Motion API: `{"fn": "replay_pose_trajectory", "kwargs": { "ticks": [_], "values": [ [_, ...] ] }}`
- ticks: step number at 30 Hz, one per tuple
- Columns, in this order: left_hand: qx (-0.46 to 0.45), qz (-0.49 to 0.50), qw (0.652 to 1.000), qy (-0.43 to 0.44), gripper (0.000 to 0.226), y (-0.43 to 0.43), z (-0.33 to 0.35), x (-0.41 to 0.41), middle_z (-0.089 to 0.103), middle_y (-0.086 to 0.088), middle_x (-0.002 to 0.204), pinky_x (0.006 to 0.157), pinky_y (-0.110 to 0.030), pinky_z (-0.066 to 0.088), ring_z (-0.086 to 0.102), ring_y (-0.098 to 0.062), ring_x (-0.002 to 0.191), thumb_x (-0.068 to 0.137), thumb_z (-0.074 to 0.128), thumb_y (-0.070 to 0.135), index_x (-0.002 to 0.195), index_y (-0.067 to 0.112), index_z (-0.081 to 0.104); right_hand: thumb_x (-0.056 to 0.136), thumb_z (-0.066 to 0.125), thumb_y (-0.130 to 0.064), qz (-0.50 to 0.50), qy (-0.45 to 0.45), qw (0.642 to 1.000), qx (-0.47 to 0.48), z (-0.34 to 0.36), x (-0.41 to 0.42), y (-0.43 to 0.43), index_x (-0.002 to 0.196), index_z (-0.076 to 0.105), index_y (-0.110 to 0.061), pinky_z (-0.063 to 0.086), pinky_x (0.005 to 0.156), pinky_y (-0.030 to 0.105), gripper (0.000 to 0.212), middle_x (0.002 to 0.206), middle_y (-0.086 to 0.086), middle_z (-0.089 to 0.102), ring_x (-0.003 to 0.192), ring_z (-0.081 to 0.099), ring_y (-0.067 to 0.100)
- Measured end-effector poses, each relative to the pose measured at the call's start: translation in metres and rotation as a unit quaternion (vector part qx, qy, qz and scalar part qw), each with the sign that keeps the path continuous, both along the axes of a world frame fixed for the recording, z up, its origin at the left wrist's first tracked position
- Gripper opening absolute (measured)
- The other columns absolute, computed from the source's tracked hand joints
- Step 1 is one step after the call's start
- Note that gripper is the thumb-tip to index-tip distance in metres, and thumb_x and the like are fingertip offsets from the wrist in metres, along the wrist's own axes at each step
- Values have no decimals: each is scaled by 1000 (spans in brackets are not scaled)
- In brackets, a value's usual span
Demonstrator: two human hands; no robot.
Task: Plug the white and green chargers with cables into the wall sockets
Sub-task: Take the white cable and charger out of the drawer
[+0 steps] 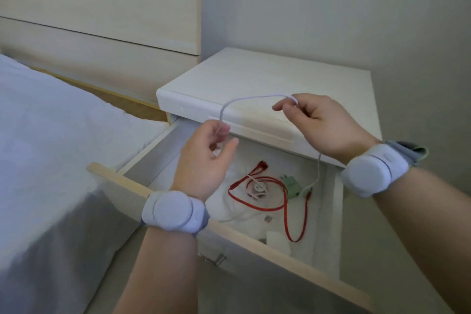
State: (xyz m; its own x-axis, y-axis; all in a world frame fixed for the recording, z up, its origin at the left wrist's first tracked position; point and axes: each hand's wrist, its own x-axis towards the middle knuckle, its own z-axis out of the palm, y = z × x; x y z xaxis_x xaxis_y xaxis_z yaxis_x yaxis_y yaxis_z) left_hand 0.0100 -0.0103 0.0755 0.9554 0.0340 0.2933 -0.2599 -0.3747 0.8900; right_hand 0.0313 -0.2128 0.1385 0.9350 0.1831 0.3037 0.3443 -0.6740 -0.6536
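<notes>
Pale walls and a light wooden headboard fill the upper part of the frame, with a bed [51, 148] under a white sheet at the left. Right of centre stands a white bedside cabinet [267, 79], its drawer [178, 201] pulled open toward the lower right.

Above the drawer, both hands hold a thin white cable [244, 99]. Fingers of the left hand [206, 160], at centre frame, are curled narrowly around one part of it; the right hand [328, 127], further right and slightly higher, pinches it between thumb and forefinger. Between the hands the cable arches upward, and from the right hand it hangs down into the drawer, ending just beside the green charger [290, 185].

That green charger lies on the drawer floor, at the right of a looped red cable [285, 209]. A white charger [276, 238] sits near the drawer's front edge. Each wrist carries a white band.
</notes>
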Motion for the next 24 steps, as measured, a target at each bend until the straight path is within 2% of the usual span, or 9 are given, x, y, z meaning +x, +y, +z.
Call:
{"fn": "replay_pose_trajectory", "kwargs": {
  "ticks": [3, 5, 8, 11, 14, 17, 20, 22, 24],
  "values": [
    [28, -146, 983, 111, 78, -18, -4, -6, 52, 9, 120, 102, -29, 39, 50, -6, 120, 68, 76, 44, 132, 30, 34, 97, 39, -13, 55, 96, 974, 197, -3, -4, 20, 90, 65, -25, 33, 56, 22, 30, 54, -11, 45, 49, 41, 3],
    [72, -175, 970, 152, 98, -30, -13, -6, 46, 7, 127, 101, -29, 37, 45, -7, 123, 62, 80, 44, 140, 29, 23, 94, 34, -2, 87, 156, 935, 307, -4, -7, 32, 89, 64, -20, 36, 52, 24, 35, 59, 1, 37, 48, 35, 10],
    [37, -173, 969, 170, 85, -43, -18, -6, 59, 2, 119, 93, -33, 46, 58, -12, 110, 59, 81, 42, 131, 21, 40, 89, 31, 6, 131, 236, 880, 391, -12, -12, 49, 93, 64, -13, 38, 59, 28, 38, 60, 7, 34, 50, 36, 15],
    [36, -174, 971, 158, 33, -43, -22, -4, 72, -8, 86, 80, -37, 52, 69, -17, 82, 73, 67, 17, 103, 8, 58, 85, 32, 6, 129, 265, 882, 368, -25, -13, 57, 92, 67, -18, 39, 67, 37, 43, 60, 8, 39, 52, 45, 16],
    [119, -75, 978, 154, 15, -24, -22, -2, 67, -3, 75, 79, -37, 53, 67, -19, 75, 88, 48, 10, 99, 17, 54, 89, 35, 5, 91, 259, 915, 297, -37, -5, 45, 104, 63, -19, 43, 89, 44, 40, 77, 8, 53, 78, 49, 23],
    [39, 23, 985, 168, 16, -2, -22, 5, 59, -4, 72, 82, -43, 54, 60, -20, 66, 93, 39, 10, 93, 18, 53, 93, 41, -7, 49, 264, 963, 0, -56, 6, 24, 134, 50, -19, 36, 104, 29, 43, 126, 5, 58, 109, 51, 16],
    [0, 46, 983, 176, 25, 10, -23, 10, 55, -6, 69, 78, -42, 52, 54, -24, 63, 93, 37, 7, 81, 23, 52, 92, 50, -19, 86, 305, 896, -311, -98, 8, 16, 146, 30, -27, 31, 106, 25, 59, 150, -1, 39, 133, 41, 18],
    [34, 45, 985, 162, 24, 14, -23, 11, 55, -4, 72, 78, -41, 50, 52, -25, 69, 93, 36, 9, 84, 22, 53, 88, 54, -17, 110, 312, 872, -361, -126, 5, 21, 148, 21, -30, 35, 106, 28, 69, 151, 0, 37, 134, 41, 21],
    [88, 54, 984, 144, 23, 18, -25, 11, 55, -4, 79, 71, -37, 46, 50, -23, 71, 93, 34, 10, 93, 20, 54, 87, 54, -18, 119, 278, 886, -350, -143, 4, 29, 147, 22, -32, 40, 103, 29, 69, 146, 3, 44, 129, 46, 23]
  ]
}}
